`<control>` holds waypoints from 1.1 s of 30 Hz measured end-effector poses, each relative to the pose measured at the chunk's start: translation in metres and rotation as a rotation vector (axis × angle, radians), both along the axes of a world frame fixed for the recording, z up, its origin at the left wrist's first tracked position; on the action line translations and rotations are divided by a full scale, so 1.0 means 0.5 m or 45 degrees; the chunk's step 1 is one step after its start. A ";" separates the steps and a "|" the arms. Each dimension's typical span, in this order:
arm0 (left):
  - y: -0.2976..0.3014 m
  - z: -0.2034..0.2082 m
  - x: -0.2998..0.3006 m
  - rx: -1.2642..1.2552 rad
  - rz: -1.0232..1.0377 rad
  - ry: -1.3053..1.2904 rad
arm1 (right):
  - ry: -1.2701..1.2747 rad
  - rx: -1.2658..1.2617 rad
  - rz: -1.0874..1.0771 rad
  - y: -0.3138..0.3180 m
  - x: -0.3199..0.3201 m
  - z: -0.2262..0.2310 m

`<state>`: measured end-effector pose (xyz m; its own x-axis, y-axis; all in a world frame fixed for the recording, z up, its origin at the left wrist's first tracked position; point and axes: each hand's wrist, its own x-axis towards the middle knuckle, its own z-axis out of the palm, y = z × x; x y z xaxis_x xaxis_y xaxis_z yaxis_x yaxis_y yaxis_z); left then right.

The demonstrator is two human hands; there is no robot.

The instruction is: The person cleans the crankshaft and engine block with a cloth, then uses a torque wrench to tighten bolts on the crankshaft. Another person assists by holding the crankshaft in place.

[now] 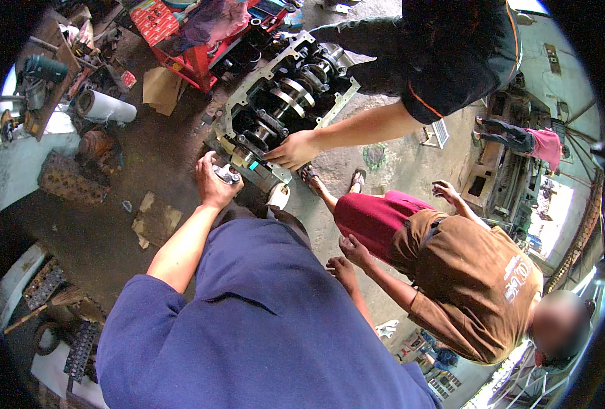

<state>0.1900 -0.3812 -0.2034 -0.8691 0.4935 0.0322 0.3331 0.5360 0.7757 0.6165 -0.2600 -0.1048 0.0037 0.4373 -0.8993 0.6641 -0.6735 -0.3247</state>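
1. At 12 o'clock on my feed, an engine block (340, 102) lies with its underside up, the crankshaft (294, 93) exposed along its length.
2. At half past nine, my left hand (215, 185) curls its fingers around a small silvery casting, probably a main bearing cap (227, 175), just beside the block's near end.
3. At 5 o'clock, my right hand (344, 270) hangs well apart from the block; whether its fingers are wide, narrow or holding something I cannot tell.
4. At 2 o'clock from my left hand, a dark-sleeved co-worker's hand (294, 150) reaches the same end of the block.
5. Hazard, dropping: the casting could slip if my one-handed hold is loose or oily—I judge a fall against a journal would mark it.
6. Hazard, pinching: with two people's hands so near, an uncoordinated move could trap fingers.
7. Hazard, crowding: a brown-shirted person (452, 273) at 4 o'clock stands close—a bump could jolt my right arm.
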 end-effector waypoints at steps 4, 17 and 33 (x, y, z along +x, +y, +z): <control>-0.008 0.000 0.007 -0.019 -0.006 -0.031 | -0.034 0.000 -0.007 -0.004 0.001 -0.002; 0.047 0.015 0.008 0.080 -0.095 0.010 | -0.004 0.047 -0.109 -0.060 0.012 0.003; 0.330 0.049 -0.017 0.264 -0.050 0.213 | 0.138 -0.065 -0.144 0.041 0.134 -0.056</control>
